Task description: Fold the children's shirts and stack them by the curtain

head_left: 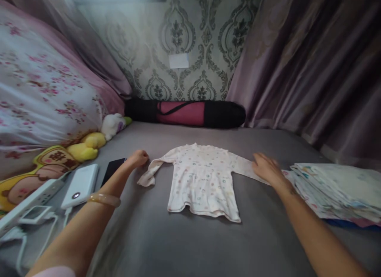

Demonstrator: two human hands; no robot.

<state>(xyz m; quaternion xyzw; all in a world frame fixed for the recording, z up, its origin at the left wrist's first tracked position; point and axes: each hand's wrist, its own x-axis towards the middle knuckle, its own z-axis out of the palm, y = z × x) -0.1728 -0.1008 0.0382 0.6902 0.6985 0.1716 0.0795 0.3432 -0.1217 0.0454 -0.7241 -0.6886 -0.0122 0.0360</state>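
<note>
A small white long-sleeved shirt (204, 181) with a scattered pastel print lies spread on the grey sheet (190, 245), collar away from me. Its left sleeve bends down at the elbow, and its right sleeve stretches out to the side. Just left of the bent sleeve, my left hand (140, 158) rests with its fingers curled in and nothing visible in them. My right hand (266, 168) is over the right sleeve, palm down with fingers stretched out, covering part of it. Slight blur softens the right fingers. A bangle (104, 199) circles my left forearm.
At right sits a stack of folded clothes (342, 189). A white power bank (81, 183), a dark phone (111, 170) and a power strip (35, 201) with cables lie at left, beside plush toys (83, 147). A black-and-pink long bag (181, 113) lies along the wall.
</note>
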